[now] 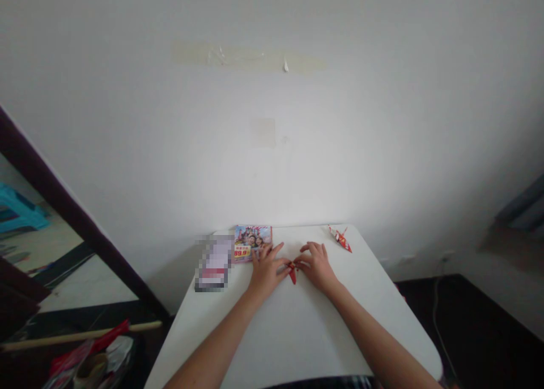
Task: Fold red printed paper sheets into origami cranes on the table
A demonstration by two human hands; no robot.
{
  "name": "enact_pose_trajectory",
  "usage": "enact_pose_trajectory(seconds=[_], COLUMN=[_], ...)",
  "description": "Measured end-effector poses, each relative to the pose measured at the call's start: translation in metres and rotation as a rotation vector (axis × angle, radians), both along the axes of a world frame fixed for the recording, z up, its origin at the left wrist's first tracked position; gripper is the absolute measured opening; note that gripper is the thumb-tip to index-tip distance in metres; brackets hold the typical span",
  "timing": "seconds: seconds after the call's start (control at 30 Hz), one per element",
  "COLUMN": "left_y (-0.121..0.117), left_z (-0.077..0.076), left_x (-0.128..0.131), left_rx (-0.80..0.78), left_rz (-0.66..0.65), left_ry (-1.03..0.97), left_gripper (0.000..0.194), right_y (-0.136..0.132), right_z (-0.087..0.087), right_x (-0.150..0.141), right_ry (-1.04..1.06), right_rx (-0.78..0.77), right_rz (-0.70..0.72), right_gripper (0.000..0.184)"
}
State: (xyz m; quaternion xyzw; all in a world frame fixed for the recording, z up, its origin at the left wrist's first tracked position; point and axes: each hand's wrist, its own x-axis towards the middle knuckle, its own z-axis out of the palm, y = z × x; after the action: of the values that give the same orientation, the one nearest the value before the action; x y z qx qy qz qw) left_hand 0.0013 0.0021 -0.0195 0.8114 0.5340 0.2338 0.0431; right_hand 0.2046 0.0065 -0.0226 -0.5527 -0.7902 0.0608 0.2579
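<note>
Both my hands rest near the far middle of a white table (297, 326). Between them lies a small folded red paper piece (292, 273). My left hand (267, 269) pinches its left side with thumb and forefinger, the other fingers spread flat. From the other side, my right hand (315, 264) pinches the paper's right end, its fingers curled on the table. A finished red paper crane (340, 238) sits apart at the far right of the table.
A colourful printed leaflet (252, 243) lies at the table's far edge, just beyond my left hand. A blurred-out flat object (214, 263) lies to its left. A white wall stands behind the table. A dark-framed mirror (51, 208) leans at left, with clutter (91, 360) on the floor.
</note>
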Motion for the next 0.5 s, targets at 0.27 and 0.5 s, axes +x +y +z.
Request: enact_pose_trajectory(seconds=[0.27,0.5], left_y=[0.002,0.002], left_z=[0.005,-0.002], left_x=[-0.002,-0.002], left_rx=[-0.014,-0.010], left_rz=[-0.013,-0.037], left_ry=[0.037,0.022], left_gripper=[0.017,0.017], right_y=[-0.001,0.005], right_z=[0.014,-0.001], right_x=[0.000,0.002], right_ry=[-0.043,0.080], right_rx=[-0.049,-0.039], right_rz=[-0.034,-0.058], right_gripper=[0.015,0.011])
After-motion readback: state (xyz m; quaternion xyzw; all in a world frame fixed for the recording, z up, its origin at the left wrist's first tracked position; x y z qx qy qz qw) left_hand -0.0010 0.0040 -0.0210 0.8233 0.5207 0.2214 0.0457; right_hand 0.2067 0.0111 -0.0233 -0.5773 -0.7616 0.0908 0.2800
